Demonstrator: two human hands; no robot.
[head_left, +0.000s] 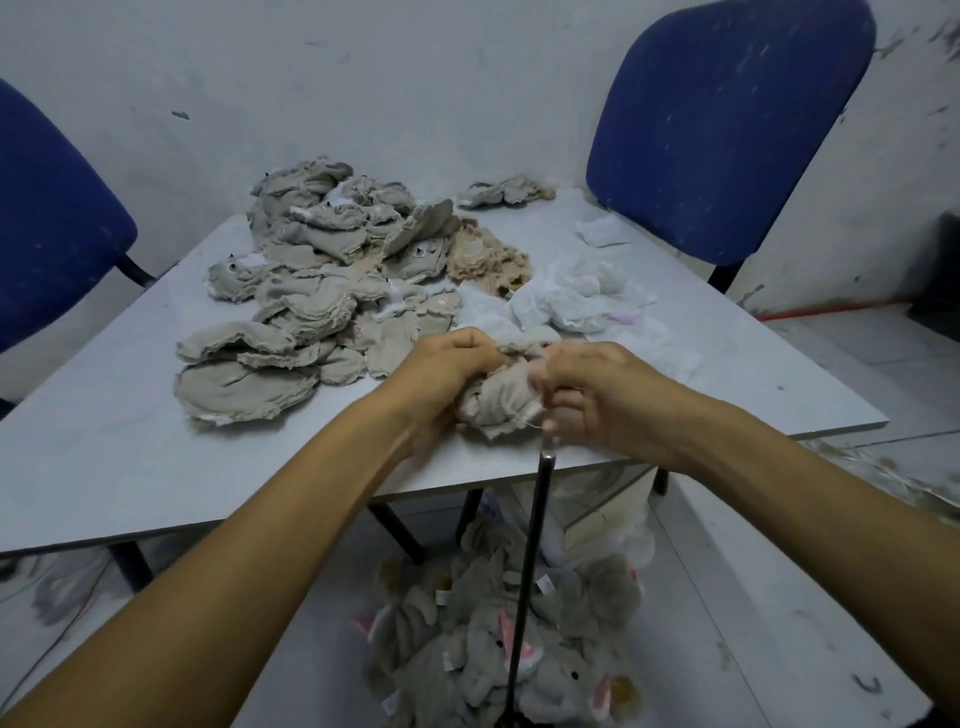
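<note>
Grey bench (130, 441) by white wall (415, 78), your left grip (447, 366) and right grip (602, 395) pinched the fabric piece (501, 400), at front edge.

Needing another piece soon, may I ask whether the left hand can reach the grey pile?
Probably yes: the grey pile lies just beside the left hand, nothing between, though it grips a fabric piece now.

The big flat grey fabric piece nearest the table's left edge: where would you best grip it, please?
I'd pinch the grey piece by its frayed near rim, from the near edge of the table: it lies flat, and other pieces overlap its far side.
</note>
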